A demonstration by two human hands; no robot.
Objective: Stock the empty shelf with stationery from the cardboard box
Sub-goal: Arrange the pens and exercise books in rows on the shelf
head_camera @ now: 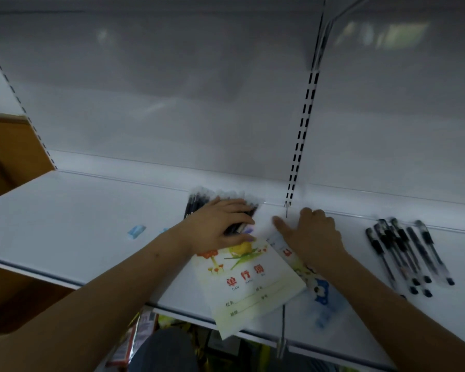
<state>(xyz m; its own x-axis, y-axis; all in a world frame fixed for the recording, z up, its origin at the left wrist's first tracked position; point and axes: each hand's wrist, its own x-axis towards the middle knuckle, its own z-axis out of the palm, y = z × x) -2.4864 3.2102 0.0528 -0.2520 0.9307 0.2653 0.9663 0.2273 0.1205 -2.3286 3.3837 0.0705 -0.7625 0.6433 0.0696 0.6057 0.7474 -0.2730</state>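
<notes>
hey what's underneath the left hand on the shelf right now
A bundle of dark pen refills, lying on the white shelf, sits under the left hand. Their middle is covered, so their count is unclear.

brown wooden panel [8, 151], blurred packaged goods [142, 328] below

White shelf [78, 210], black pens [408, 253], pale yellow notebook [250, 288] with red characters and orange flowers.
</notes>
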